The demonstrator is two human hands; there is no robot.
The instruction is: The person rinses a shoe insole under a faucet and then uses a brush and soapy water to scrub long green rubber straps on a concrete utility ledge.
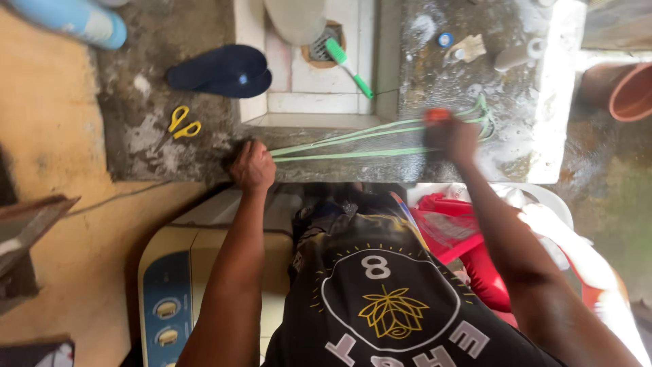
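The person's left hand [252,165] is balled into a fist, fingers curled tight around the near-left ends of several thin, pale green cords [353,144]. The cords run taut and nearly straight across a rough, stained concrete ledge [146,136] to the right hand [451,136]. That hand is blurred; its fingers seem closed over the cords beside something small and orange [437,115], though how firmly cannot be told. Past the right hand the cords loop loosely on a wet, mottled grey slab [435,68] with a pale squared edge on its right.

Between ledge and slab sits a sunken white tiled basin [299,68] with a round drain. A green-handled toothbrush [348,66] lies slantwise near the drain. On the ledge to the left, yellow-handled scissors [183,122] rest flat, well apart from the left fist, and a dark blue, smooth oval sandal [221,71] lies farther off. Small white scraps and a blue cap are scattered on the far slab.

Near the person's body, a cream washing machine [178,272] with a blue dial panel stands on the left under the ledge, and a red plastic basket [462,234] crowds the right. A terracotta pot rim [633,95] shows at the far right edge. The ledge strip along the cords lies bare.
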